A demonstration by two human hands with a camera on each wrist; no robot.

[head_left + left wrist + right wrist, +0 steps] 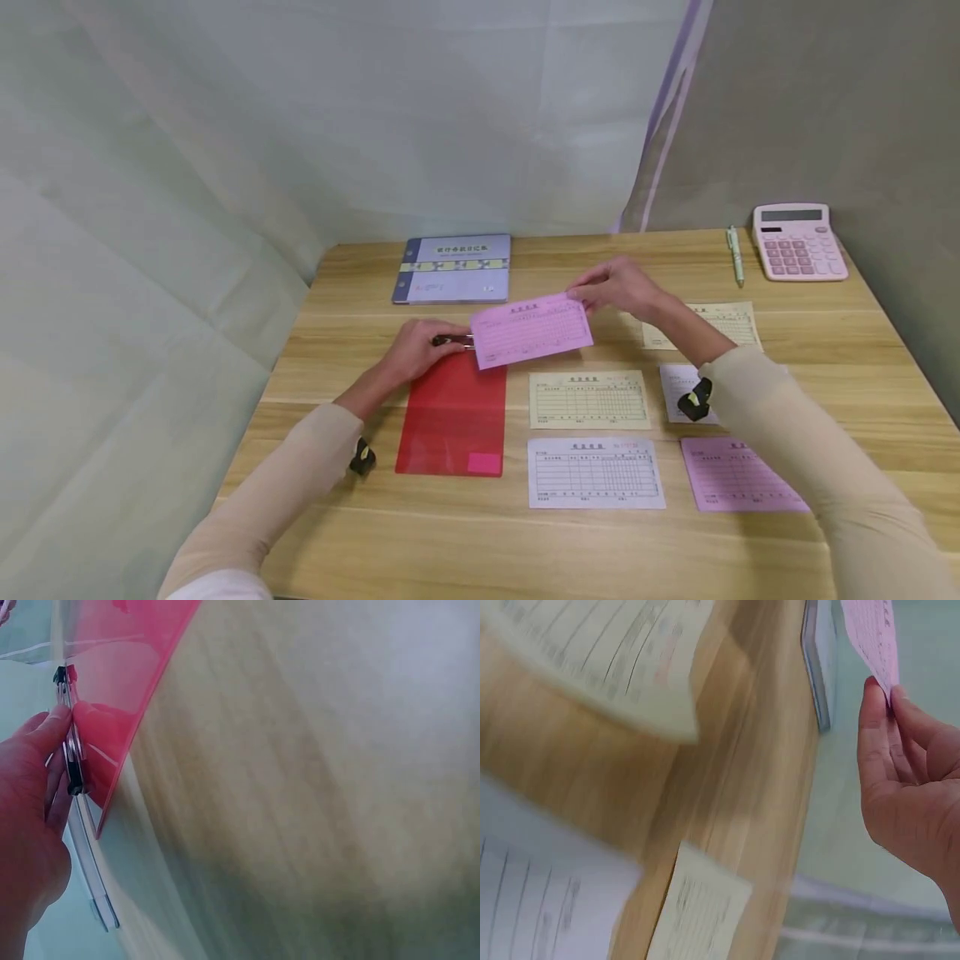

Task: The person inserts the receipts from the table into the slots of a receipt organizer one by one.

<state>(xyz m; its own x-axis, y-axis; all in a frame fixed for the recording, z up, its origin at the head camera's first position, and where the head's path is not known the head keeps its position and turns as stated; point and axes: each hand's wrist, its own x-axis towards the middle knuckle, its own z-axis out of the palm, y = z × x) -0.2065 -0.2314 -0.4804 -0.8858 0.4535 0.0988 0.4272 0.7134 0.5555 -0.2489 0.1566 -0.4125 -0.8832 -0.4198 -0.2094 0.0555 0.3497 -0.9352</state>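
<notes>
Head view: a red folder (pixel 453 408) lies left of centre on the wooden table (pixel 337 517), a small pink label (pixel 483 462) at its lower right corner. The left hand (pixel 422 346) grips the metal clip (pixel 450 340) at the folder's far edge. The right hand (pixel 622 287) pinches a pink slip (pixel 532 329) by its right end and holds it tilted; the slip's left part overlaps the folder's far right corner and hides part of the clip. Five more slips lie loose to the right: a centre cream slip (pixel 588 400), a front white slip (pixel 596 473), a front pink slip (pixel 742 475), a far cream slip (pixel 735 321) and a small white slip (pixel 678 392), the last three partly covered by the right arm. A booklet (pixel 453 271), a pen (pixel 735 257) and a calculator (pixel 801 242) stand along the back. Assessment: one slip is in hand, five are not taken up; none is seen secured in the folder.

Left wrist view: thumb and fingers close on the clip from either side, beside the translucent red sheet. Whether the clip's mouth is parted cannot be told.

Right wrist view: thumb and fingertips meet narrowly on the pink slip's edge, the slip raised clear of the table. Nearby slips are blurred; their print is unreadable.
</notes>
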